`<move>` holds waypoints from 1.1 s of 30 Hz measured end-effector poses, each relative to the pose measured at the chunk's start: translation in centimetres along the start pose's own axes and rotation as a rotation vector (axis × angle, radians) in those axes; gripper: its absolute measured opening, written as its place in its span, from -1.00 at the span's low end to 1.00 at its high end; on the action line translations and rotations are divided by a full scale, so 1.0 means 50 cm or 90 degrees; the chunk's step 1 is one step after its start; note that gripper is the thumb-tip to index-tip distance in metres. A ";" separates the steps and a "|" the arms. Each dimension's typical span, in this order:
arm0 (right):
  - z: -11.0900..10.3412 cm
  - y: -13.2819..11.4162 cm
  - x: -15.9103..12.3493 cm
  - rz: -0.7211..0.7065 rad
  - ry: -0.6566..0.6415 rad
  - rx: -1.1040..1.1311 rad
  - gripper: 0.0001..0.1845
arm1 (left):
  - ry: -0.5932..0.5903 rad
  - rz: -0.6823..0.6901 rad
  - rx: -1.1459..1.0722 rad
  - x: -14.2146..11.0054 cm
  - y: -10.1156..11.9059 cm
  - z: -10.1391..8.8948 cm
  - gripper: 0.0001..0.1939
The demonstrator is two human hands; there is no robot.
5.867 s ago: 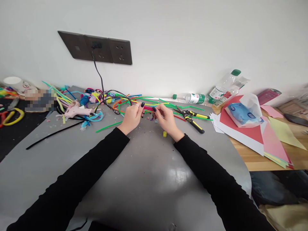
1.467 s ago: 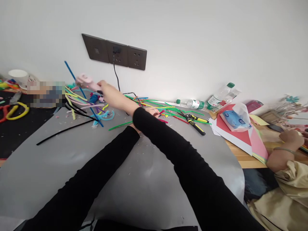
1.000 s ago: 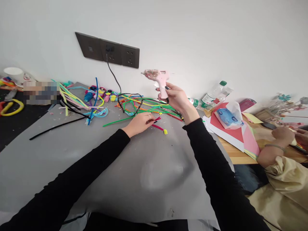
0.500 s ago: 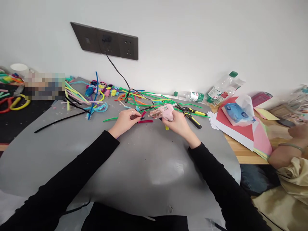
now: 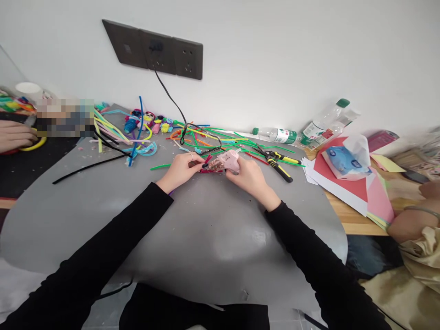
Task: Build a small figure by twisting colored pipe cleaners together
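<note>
My right hand (image 5: pixel 248 176) is wrapped round a pink glue gun (image 5: pixel 228 161), whose nozzle end points left. Between the pinched fingertips of my left hand (image 5: pixel 184 170) is a short red pipe cleaner (image 5: pixel 208 158). The gun's front end is right beside that piece; I cannot tell whether they touch. Another red piece (image 5: pixel 212 172) lies on the grey table (image 5: pixel 206 229) under the gun, partly hidden. Behind my hands lie loose green pipe cleaners (image 5: pixel 237 133). To the right of the gun are pliers (image 5: pixel 277 164) with yellow and black handles.
A black cord (image 5: pixel 168 97) runs from the wall socket (image 5: pixel 187 59) down to the table. Small pipe-cleaner dolls (image 5: pixel 148 120) stand by the wall. Plastic bottles (image 5: pixel 283 135), a tissue pack (image 5: pixel 343 160) and coloured paper are at right. Other people's hands (image 5: pixel 15 135) show at both edges.
My right hand has brought the glue gun left, closer to the red pipe cleaner in my left hand. Another person's hand has come in at the left edge, over the scissors.
</note>
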State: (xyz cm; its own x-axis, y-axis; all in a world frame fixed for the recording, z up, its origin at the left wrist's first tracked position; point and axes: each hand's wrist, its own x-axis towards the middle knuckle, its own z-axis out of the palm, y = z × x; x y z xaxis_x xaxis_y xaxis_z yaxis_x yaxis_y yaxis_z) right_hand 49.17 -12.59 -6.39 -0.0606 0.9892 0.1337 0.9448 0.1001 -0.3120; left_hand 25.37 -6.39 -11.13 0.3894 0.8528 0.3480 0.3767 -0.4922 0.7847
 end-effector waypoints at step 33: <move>-0.175 0.016 0.039 0.003 0.177 0.192 -0.73 | 0.049 0.025 0.066 0.000 -0.007 -0.006 -0.76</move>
State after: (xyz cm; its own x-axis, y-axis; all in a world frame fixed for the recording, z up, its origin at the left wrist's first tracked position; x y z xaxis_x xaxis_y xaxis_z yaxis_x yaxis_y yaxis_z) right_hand 52.60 -11.53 1.84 0.0716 0.9270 0.3681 0.8057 0.1638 -0.5693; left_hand 24.97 -6.16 -11.27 0.3418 0.8411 0.4191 0.4486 -0.5379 0.7137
